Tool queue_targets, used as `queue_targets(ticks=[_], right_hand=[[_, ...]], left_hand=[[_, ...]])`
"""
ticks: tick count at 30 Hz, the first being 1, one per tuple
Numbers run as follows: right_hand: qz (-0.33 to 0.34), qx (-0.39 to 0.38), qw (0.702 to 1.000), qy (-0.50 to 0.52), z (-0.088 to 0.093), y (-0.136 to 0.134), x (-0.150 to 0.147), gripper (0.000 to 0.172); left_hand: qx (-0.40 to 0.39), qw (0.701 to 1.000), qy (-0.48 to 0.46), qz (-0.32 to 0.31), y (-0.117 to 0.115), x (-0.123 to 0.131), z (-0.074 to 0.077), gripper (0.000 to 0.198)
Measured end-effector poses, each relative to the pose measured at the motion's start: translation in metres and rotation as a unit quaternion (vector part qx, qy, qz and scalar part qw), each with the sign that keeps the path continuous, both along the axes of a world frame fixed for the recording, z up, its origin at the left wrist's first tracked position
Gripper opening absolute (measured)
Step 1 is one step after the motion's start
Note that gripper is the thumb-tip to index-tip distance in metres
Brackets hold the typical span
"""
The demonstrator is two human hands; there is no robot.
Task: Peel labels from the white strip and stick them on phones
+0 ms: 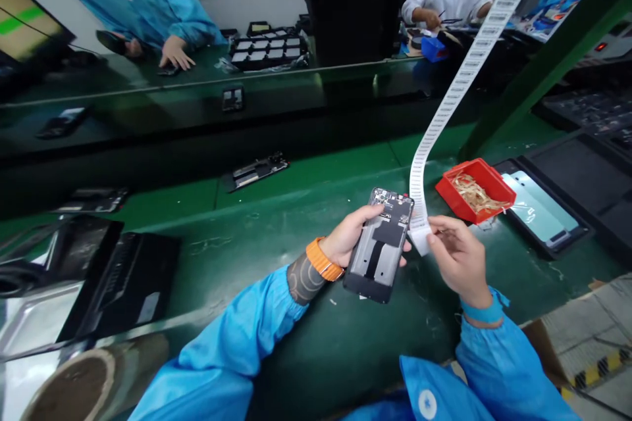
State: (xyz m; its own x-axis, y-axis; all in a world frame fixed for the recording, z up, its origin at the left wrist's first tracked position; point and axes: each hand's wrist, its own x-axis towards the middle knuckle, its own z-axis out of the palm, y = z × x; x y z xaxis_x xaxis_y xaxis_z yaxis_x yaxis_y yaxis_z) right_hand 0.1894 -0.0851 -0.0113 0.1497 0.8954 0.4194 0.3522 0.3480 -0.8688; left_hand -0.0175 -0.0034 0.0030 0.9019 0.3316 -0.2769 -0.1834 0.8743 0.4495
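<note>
Held one opened phone (380,247) above the green bench (237,237), clasped in the left hand (346,235); pinched the label strip (447,105) (barcode-like print) just beside, between thumb and finger of the right hand (458,255) — possibly risked a torn label from a hasty tug.

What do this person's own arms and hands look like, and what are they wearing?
Both arms wear bright blue sleeves with gathered cuffs. The left hand is ungloved, with an orange wrist strap and a swirling pattern above it. The right hand, also ungloved, has a blue wristband with a loose end.
</note>
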Motion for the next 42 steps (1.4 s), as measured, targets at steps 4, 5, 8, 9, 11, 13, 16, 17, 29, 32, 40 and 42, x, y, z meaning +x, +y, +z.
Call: queue_targets(ticks=[4,5,8,9,11,13,16,17,29,32,40,42], right_hand=[[0.007,-0.028,1.000,-0.001,-0.001,-0.001,0.000,0.023],[0.003,-0.031,0.999,0.006,0.000,-0.001,-0.001,0.022],[-0.021,-0.037,0.999,0.008,0.003,0.001,-0.003,0.017],[-0.027,-0.040,0.999,0.002,0.002,0.001,-0.003,0.016],[-0.029,-0.047,0.998,-0.007,0.001,0.002,-0.002,0.014],[-0.029,-0.052,0.998,-0.012,-0.002,0.003,0.000,0.015],[-0.036,-0.042,0.998,-0.041,-0.003,0.005,0.003,0.014],[-0.039,-0.032,0.997,-0.061,-0.002,0.005,0.003,0.012],[-0.109,0.126,0.968,-0.185,0.007,0.004,-0.001,0.009],[-0.119,0.098,0.986,-0.054,0.007,0.003,0.002,0.005],[0.000,-0.078,0.952,0.295,0.063,0.016,-0.008,0.013],[0.079,-0.141,0.937,0.311,0.069,0.020,-0.030,0.015]], left_hand=[[0.040,0.999,-0.016,0.000,-0.005,0.002,0.004,0.055],[0.052,0.999,-0.010,0.008,-0.006,0.003,0.005,0.055],[0.078,0.997,-0.005,0.026,-0.009,0.006,0.006,0.059],[0.083,0.996,-0.008,0.027,-0.009,0.006,0.007,0.060],[0.092,0.995,-0.010,0.027,-0.010,0.007,0.007,0.059],[0.105,0.994,-0.006,0.027,-0.010,0.006,0.006,0.056],[0.125,0.992,0.006,0.028,-0.011,0.006,0.004,0.056],[0.127,0.992,0.006,0.028,-0.010,0.005,0.003,0.056],[-0.004,0.997,-0.065,0.048,-0.006,0.016,0.004,0.064],[0.006,0.998,-0.044,0.053,-0.004,0.015,0.002,0.066],[0.095,0.936,0.172,0.293,0.007,-0.004,0.008,0.025],[0.057,0.912,0.128,0.385,0.013,-0.004,0.009,0.027]])
